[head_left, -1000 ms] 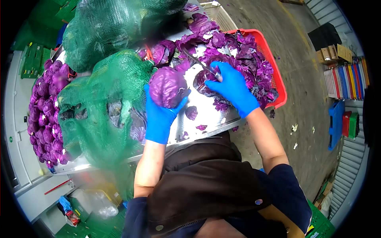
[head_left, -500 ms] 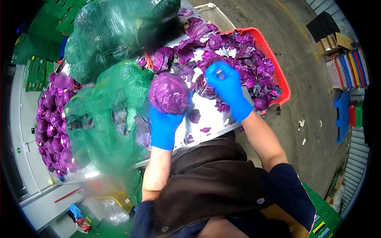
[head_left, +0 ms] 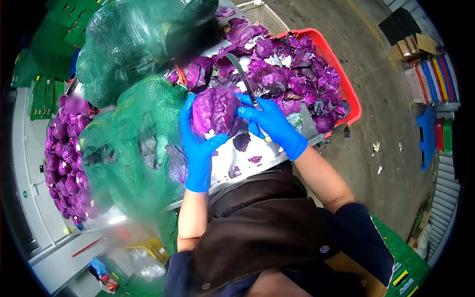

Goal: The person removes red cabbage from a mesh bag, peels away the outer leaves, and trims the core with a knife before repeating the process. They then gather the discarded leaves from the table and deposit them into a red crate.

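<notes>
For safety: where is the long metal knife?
Head view: the long metal knife is in the blue-gloved right hand, beside the round purple cabbage, blade toward the red plastic crate.

Bare strip of worktop (head_left: 225,161) along the near edge, only small leaf scraps (head_left: 242,142) on it. Left blocked by green net sacks (head_left: 133,138). Far side blocked by heaped cabbage leaves (head_left: 277,74) and red crate (head_left: 350,94), knife (head_left: 242,76) sticking up there.
</notes>
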`<state>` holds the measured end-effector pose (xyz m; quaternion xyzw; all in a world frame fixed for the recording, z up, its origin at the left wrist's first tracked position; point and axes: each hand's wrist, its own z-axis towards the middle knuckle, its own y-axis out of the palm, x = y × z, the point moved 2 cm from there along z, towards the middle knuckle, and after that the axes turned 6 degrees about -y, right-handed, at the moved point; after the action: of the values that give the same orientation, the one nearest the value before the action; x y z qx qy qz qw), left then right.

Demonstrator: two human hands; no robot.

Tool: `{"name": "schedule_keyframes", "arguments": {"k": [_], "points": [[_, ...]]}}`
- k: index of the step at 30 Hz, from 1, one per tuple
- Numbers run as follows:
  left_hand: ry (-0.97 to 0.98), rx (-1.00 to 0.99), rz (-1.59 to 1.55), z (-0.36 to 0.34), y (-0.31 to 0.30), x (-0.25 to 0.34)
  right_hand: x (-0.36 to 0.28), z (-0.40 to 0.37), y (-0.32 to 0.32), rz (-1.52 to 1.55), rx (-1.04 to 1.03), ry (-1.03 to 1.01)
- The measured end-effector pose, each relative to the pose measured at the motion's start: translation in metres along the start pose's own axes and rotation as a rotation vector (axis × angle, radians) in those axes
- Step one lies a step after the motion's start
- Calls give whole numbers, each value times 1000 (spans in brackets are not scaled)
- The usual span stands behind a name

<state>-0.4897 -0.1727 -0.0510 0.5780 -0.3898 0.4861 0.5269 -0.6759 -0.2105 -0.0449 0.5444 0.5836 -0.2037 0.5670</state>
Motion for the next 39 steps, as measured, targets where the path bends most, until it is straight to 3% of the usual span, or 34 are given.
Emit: {"name": "schedule_keyframes", "arguments": {"k": [1, 3, 5, 7, 8, 11, 12, 14, 16, 18, 20, 23, 25, 27, 28, 31, 32, 35, 36, 39], "points": [[11, 13, 50, -2, -2, -2, -9, -4, 7, -156, 107, 9], [29, 27, 153, -7, -3, -5, 6, 5, 5, -208, 152, -243], [7, 57, 117, -9, -2, -5, 15, 6, -2, -185, 168, -274], [-49, 97, 26, -7, -2, -6, -1, 0, -4, -84, 148, -86], [-59, 128, -3, -7, -3, -5, -8, -5, -11, 172, 75, 34], [-124, 129, -92, -5, -17, -6, -32, -16, -35, 269, 124, -86], [-150, 77, -142, -4, -20, -11, -30, -9, -42, -85, 217, -200], [-413, 106, -514, -9, -26, -20, -16, 4, -56, -802, 398, -425], [-558, 88, -750, -8, -18, -24, 2, 11, -29, -400, 151, -451], [-642, 3, -870, -8, -7, -21, 0, 0, 0, -362, -24, -221], [-675, 12, -958, -7, 8, -13, 2, 0, 8, -381, -19, -332], [-465, -71, -373, -9, 5, 8, 3, 8, 0, -246, -8, -423], [-70, -130, -62, -2, 0, 3, -11, 3, -5, -70, -81, -112], [157, -190, 164, 2, 4, 15, 30, 17, -24, 44, -149, 60], [60, -153, 292, -2, 0, -1, 41, 20, -25, -165, -106, 129], [-147, -57, 315, -5, -5, -32, 30, 16, -35, -1007, 169, -236], [-137, -52, 422, -7, -13, -56, 24, 12, -34, -1172, 203, -307], [-282, -24, 554, -17, -16, -107, 45, -3, -21, -1301, 11, -173], [-255, -54, 580, -14, -4, -99, 54, -5, -18, -1426, -33, -282], [-241, -56, 580, -16, -1, -99, 65, -7, -23, -1436, -75, -152]]}}
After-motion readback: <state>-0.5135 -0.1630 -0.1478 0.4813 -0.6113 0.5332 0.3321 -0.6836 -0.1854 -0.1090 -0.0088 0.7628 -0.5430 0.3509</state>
